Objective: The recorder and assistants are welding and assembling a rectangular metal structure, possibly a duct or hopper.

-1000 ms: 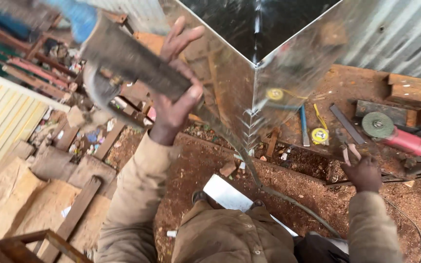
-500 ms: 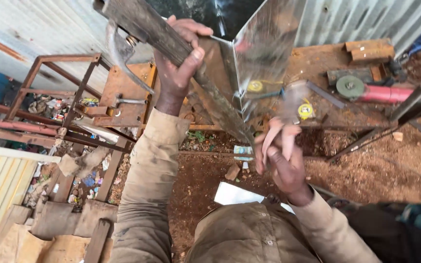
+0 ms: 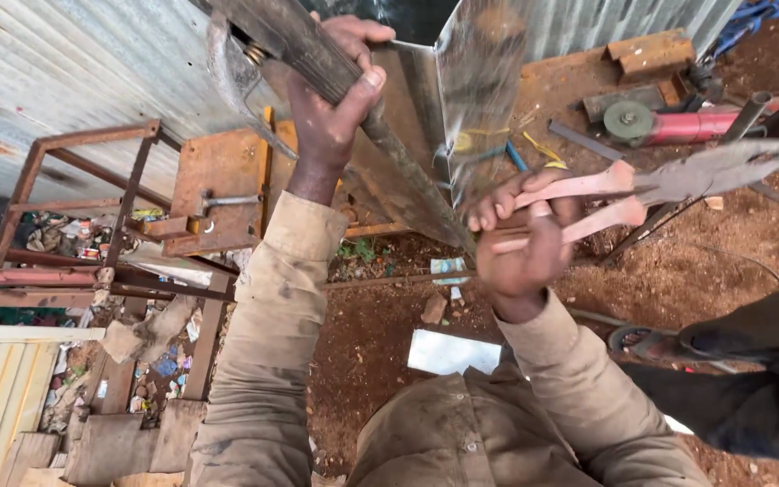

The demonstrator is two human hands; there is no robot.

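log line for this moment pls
left hand grips metal bar | right hand holds pliers | folded sheet metal between

Red dirt floor [image 3: 389, 316], corrugated metal wall [image 3: 74, 63], rusty steel frame [image 3: 65, 207], daylight.

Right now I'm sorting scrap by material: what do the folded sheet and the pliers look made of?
The folded sheet looks like thin bright metal, perhaps galvanised steel: it mirrors the yard and holds a sharp crease. The pliers in the right hand show dull grey metal jaws; the pale pink handles look plastic-coated.

Bare red dirt ground [image 3: 678, 243] carries a red angle grinder [image 3: 669, 122], wood blocks [image 3: 646, 54] and a metal sheet [image 3: 448, 352].
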